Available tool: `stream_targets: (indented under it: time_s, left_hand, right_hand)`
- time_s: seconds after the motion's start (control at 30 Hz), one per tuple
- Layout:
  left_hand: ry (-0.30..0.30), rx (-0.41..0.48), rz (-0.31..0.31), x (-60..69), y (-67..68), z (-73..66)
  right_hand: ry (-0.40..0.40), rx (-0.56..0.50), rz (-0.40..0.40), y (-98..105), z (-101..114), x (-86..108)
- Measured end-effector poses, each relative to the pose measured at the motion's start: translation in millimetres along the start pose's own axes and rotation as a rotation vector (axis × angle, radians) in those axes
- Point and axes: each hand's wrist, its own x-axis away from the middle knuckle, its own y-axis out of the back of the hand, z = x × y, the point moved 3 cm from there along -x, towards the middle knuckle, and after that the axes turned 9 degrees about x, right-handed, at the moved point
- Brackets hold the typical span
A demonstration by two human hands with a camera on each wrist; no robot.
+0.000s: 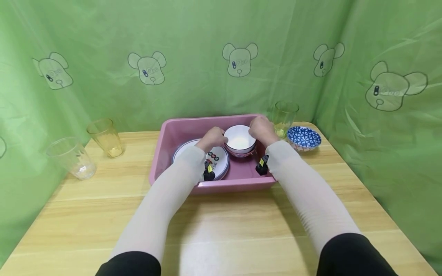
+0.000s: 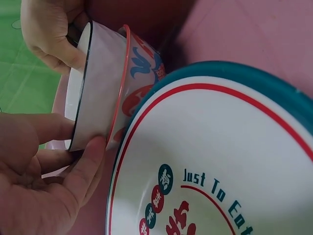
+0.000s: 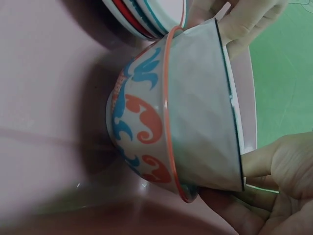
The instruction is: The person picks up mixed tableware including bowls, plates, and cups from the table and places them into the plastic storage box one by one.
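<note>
A white bowl with a dark rim (image 1: 239, 137) sits nested in a bowl with red and blue patterns (image 3: 142, 117), inside the pink basin (image 1: 207, 122). On its left side my left hand (image 1: 213, 138) pinches the white bowl's rim, thumb and fingers on either side of the wall. Opposite, my right hand (image 1: 261, 130) grips the rim in the same way. Both wrist views show fingers reaching down close to the patterned bowl's red rim. Beside the bowls, under my left wrist, lies a stack of printed plates (image 2: 220, 142).
To the right stand a green glass (image 1: 285, 115) and a blue-and-white patterned bowl (image 1: 304, 137). A yellowish glass (image 1: 108, 140) and a clear glass (image 1: 74, 159) are on the left of the wooden table (image 1: 221, 237). A green curtain (image 1: 193, 92) hangs behind and along the sides.
</note>
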Motion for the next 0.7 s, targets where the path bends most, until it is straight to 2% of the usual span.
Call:
stream_targets:
  time_s: [0.23, 0.53, 0.7]
  left_hand:
    - [0.021, -0.03, 0.008, -2.1, -1.3, -0.7]
    - [0.014, 0.009, -0.024, -0.8, -0.3, -0.6]
    - [0.02, 0.044, -0.002, 0.6, 1.8, -0.5]
  right_hand:
    - [0.047, 0.064, -0.013, -1.3, -0.5, -1.1]
    - [0.002, 0.059, 0.021, -0.1, -0.2, -2.6]
    - [0.013, 0.039, 0.057, 3.2, 2.0, -1.7]
